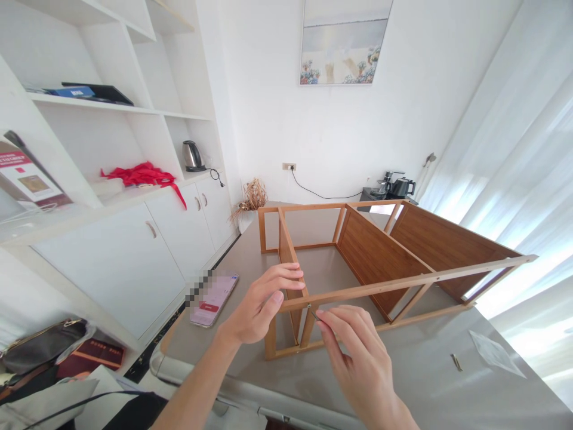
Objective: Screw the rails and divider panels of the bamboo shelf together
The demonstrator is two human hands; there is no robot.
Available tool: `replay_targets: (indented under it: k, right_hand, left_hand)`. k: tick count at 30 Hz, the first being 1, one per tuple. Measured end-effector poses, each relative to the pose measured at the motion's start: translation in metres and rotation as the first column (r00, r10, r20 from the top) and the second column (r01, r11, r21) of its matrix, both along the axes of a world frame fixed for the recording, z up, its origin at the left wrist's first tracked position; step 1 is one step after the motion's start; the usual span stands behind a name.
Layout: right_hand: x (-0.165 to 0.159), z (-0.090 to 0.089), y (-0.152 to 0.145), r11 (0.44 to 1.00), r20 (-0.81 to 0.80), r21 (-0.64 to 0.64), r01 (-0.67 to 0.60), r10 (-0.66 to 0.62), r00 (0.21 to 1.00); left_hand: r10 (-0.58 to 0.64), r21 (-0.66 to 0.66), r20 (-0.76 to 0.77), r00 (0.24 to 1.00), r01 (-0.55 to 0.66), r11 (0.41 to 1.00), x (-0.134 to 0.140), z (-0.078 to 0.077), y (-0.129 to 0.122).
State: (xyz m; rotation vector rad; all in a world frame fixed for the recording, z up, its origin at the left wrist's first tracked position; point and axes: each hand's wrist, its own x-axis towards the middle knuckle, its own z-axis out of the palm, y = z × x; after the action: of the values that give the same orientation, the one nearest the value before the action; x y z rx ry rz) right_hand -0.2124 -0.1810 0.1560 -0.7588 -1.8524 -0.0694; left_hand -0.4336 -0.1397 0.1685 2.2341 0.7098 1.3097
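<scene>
Wooden rack (367, 289), hardware (456, 362) beside bag (496, 353)

Right hand (360, 346) partly hides 1 thin object (316, 316) (kind unclear).

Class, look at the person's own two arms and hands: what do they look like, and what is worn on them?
Both the left hand and the right hand are bare, with slender fingers and no gloves, rings or markings that show. The left forearm is slim; no sleeve, watch or bracelet is visible on either arm.
</scene>
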Motion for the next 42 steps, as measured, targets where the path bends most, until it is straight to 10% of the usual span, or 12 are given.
replay_targets:
  k: [42]
  right_hand:
    - [0.004, 0.012, 0.002, 1.000, 0.109, 0.022, -0.001, -0.002, 0.994]
  left_hand:
    - [0.009, 0.011, 0.016, 1.000, -0.009, 1.000, 0.003, -0.003, 0.002]
